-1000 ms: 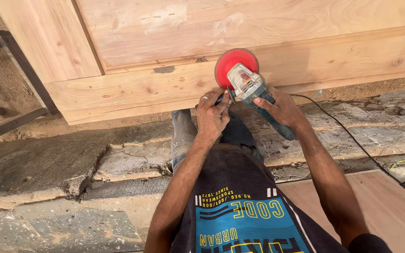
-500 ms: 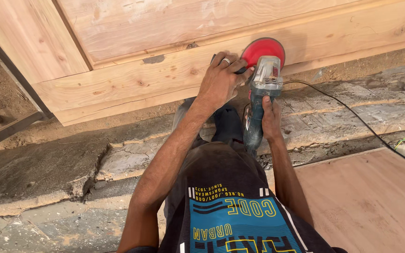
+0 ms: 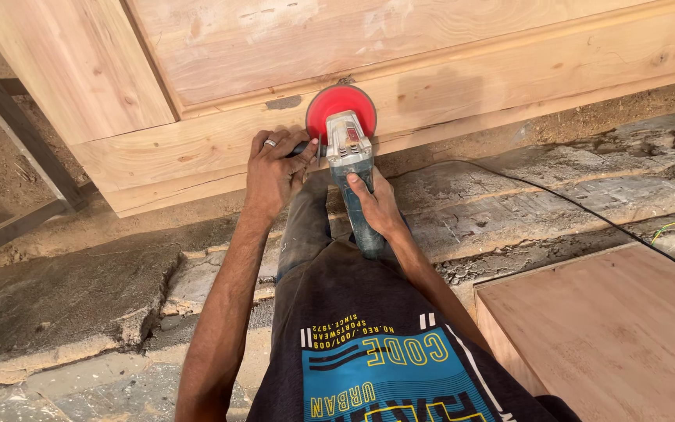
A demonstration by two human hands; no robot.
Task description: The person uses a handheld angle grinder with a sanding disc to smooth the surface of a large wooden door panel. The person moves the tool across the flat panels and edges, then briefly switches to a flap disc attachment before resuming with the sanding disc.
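sanding disc (image 3: 336,105) work on the lower rail of the wooden door panel (image 3: 462,86) goes best, i judge, with the red pad kept flat to the wood and pressure light and even, so no gouge is left. right hand (image 3: 374,205) is closed around the body of the grinder (image 3: 351,160); left hand (image 3: 273,172) is closed on the side handle just left of the disc. black cable (image 3: 556,199) trails right over the stone floor (image 3: 80,289), near a flat board (image 3: 619,328).

Dark tee w/ blue-yellow lettered print (image 3: 376,367); grey dusty trousers (image 3: 306,227); bare forearms — ring on left hand (image 3: 275,176).
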